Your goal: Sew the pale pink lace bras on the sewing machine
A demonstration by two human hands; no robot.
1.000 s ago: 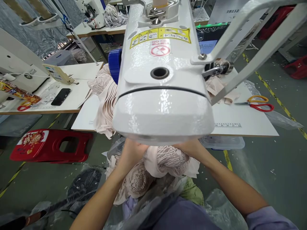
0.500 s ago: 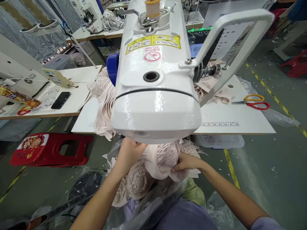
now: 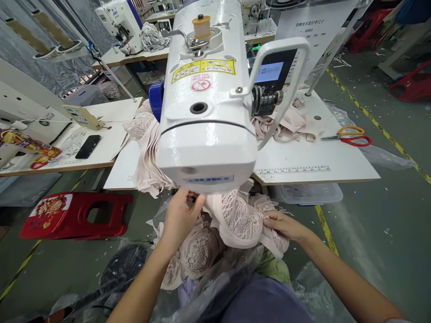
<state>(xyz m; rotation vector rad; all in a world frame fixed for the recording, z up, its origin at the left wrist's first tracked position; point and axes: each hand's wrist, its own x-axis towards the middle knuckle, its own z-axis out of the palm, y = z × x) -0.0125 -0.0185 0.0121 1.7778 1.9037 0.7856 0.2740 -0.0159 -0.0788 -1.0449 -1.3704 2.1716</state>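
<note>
Below the front of a white sewing machine [image 3: 205, 148], a pale pink lace bra [image 3: 240, 220] is stretched between my hands. My left hand [image 3: 183, 213] pinches its left part close under the machine head, which hides some of the fingertips. At the other side, my right hand [image 3: 284, 224] grips the bra's edge beside the lace cup, thumb on top. More lace bras [image 3: 197, 251] lie heaped beneath it, on clear plastic over my lap. A stack of pink bra pieces [image 3: 148, 152] hangs over the table edge left of the machine.
Scissors [image 3: 350, 136] with orange and red handles lie on the white table [image 3: 336, 161] at right, near more pink fabric [image 3: 292, 119]. A control screen [image 3: 269, 74] stands behind the machine's guard. A red stool [image 3: 77, 215] and a phone [image 3: 87, 146] are at left.
My right hand has moved to the right, and the bra now spreads wider with its cup more in view. My left hand stays near the machine head. The camera view has shifted slightly.
</note>
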